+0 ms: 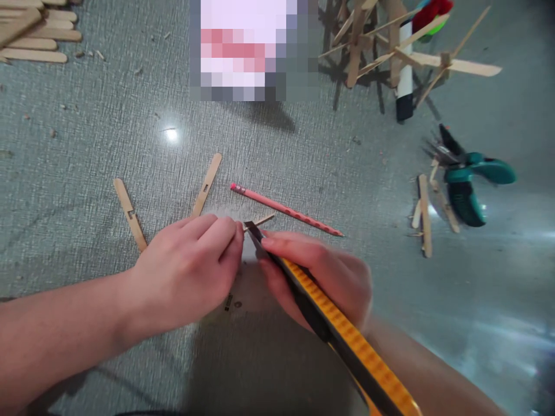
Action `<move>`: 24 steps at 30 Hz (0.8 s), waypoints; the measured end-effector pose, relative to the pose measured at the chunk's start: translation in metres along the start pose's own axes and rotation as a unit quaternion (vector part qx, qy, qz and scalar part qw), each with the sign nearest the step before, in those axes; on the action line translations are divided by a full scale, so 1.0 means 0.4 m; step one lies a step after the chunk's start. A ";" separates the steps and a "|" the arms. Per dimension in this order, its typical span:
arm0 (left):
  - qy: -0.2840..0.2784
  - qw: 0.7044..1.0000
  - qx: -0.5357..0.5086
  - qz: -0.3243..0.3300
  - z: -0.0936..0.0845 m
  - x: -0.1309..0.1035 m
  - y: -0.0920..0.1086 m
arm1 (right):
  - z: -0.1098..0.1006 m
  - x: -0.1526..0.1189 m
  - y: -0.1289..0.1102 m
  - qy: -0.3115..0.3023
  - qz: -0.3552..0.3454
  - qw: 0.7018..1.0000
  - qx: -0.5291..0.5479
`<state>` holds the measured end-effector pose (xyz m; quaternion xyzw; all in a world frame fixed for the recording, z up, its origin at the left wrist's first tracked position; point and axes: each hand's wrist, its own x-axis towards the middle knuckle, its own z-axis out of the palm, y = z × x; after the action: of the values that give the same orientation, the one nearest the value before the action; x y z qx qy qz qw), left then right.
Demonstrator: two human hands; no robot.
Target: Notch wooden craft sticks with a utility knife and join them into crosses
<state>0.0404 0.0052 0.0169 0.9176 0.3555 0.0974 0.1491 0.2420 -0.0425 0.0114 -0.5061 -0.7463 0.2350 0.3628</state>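
Yellow utility knife (347, 338) slants in from the table's (108, 124) near right corner, right hand (332, 274) wrapped round it, blade at the thin wood strip (265, 219). I'd go with light, shallow strokes and tuck the left fingertips back, they look awfully close to the edge. Right forearm angles in from that same corner. Left hand (188, 268) reaches from the left edge, knuckles up, pinching the strip. Pink pencil (288, 209) lies just beyond, toward the far edge.

Pencil (288, 209) beyond knife (338, 315), pliers (466, 167) right
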 end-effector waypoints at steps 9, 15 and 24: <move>0.031 0.999 0.000 -0.027 0.006 0.005 -0.016 | -0.021 -0.023 -0.007 0.039 0.061 0.997 -0.015; 0.057 0.997 0.046 -0.002 0.009 0.016 -0.016 | -0.018 -0.025 0.003 0.049 0.080 0.996 0.009; 0.063 0.996 0.062 0.034 0.007 0.021 -0.016 | -0.015 -0.025 0.005 0.059 0.099 0.993 0.021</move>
<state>0.0434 0.0147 0.0128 0.9285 0.3384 0.1377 0.0660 0.2500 -0.0512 0.0107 -0.5827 -0.6650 0.2548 0.3915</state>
